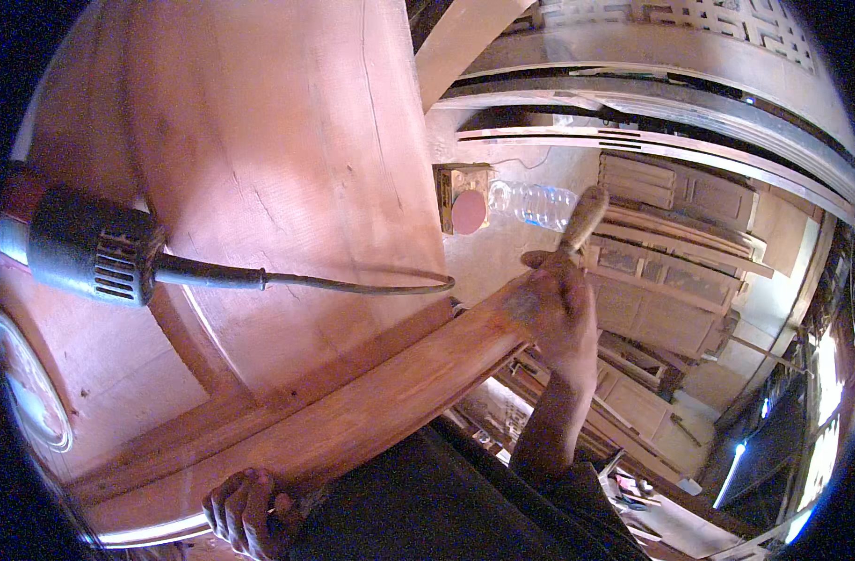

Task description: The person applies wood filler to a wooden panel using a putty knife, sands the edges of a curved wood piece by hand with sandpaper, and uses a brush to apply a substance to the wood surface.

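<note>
A long reddish-brown wooden rail (353, 416) runs slantwise along the near edge of a wide wooden panel (287, 122). My right hand (560, 304) is closed round the lower part of a tool with a pale wooden handle (588, 217). The handle points up and away from the rail's right end; the working end is mostly hidden by my fingers. At the lower left my left hand (250, 512) has its fingers curled over the rail's near edge. A black power tool (95, 248) with vent slots lies on the panel, its cord (353, 283) looping right.
Past the panel's right edge stand a small box (451, 178) with a pink round disc (470, 212) and a clear plastic bottle (538, 205). Wooden door panels (671, 271) and long boards (652, 93) lie beyond. A round shiny rim (35, 393) shows at the far left.
</note>
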### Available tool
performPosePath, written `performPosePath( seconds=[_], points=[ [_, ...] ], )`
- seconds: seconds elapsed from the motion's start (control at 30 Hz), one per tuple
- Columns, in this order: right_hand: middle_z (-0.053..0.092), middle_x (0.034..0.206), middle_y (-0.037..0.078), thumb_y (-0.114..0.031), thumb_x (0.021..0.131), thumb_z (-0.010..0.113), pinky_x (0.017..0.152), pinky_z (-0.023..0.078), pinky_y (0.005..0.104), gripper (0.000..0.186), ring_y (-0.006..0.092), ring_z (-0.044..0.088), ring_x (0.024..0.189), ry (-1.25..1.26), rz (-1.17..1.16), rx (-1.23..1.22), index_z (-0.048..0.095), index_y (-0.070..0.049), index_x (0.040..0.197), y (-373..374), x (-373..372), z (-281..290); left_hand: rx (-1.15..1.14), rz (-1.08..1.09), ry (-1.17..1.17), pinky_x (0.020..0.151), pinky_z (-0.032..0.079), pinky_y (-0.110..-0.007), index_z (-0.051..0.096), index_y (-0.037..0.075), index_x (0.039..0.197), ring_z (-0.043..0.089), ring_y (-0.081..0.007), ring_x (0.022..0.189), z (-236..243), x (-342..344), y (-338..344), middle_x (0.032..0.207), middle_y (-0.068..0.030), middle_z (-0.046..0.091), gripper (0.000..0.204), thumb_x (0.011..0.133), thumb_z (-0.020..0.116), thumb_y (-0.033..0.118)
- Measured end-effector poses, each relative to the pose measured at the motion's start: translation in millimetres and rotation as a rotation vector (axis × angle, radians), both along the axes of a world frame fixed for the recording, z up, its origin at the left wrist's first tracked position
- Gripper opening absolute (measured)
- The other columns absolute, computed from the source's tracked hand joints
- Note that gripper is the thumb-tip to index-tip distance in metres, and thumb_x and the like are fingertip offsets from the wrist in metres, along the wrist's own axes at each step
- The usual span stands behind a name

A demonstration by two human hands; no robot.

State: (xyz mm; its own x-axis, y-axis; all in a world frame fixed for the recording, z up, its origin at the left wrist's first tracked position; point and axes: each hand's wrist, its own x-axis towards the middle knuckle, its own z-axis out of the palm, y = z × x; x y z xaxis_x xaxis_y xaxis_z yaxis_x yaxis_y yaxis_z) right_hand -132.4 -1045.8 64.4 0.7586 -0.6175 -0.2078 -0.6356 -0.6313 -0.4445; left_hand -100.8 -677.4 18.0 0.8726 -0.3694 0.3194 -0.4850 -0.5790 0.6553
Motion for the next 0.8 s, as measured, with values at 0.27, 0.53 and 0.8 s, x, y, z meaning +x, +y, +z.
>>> performPosePath(
  seconds=[0.27,0.53,0.8],
  points=[
    [0.065,0.107,0.011,-0.007,0.098,0.048,0.09,0.046,0.0337,0.018,0.0199,0.06,0.097,-0.103,-0.099,0.151,0.062,0.0,0.107,8,-15,-8,0.012,-0.009,0.036,0.061,0.052,-0.038,0.067,0.001,0.086,0.065,-0.0263,0.064,9,2,2,0.075,-0.0118,0.067,0.024,0.089,0.064,0.024],
    [0.066,0.116,0.015,-0.02,0.097,0.051,0.103,0.043,0.0423,0.027,0.0309,0.061,0.113,-0.599,-0.45,0.347,0.063,0.001,0.11,1,-11,32,0.032,-0.009,0.042,0.062,0.053,-0.038,0.066,0.001,0.088,0.066,-0.0268,0.066,9,2,0,0.077,-0.0118,0.067,0.023,0.09,0.062,0.024],
    [0.066,0.109,0.013,-0.02,0.099,0.05,0.09,0.051,0.0359,0.028,0.024,0.063,0.099,-0.542,-0.597,-0.053,0.063,0.002,0.109,20,-42,-7,0.118,-0.009,-0.058,0.063,0.053,-0.04,0.067,0.0,0.089,0.066,-0.0277,0.066,4,-7,13,0.076,-0.0115,0.066,0.021,0.09,0.062,0.021]
  ],
)
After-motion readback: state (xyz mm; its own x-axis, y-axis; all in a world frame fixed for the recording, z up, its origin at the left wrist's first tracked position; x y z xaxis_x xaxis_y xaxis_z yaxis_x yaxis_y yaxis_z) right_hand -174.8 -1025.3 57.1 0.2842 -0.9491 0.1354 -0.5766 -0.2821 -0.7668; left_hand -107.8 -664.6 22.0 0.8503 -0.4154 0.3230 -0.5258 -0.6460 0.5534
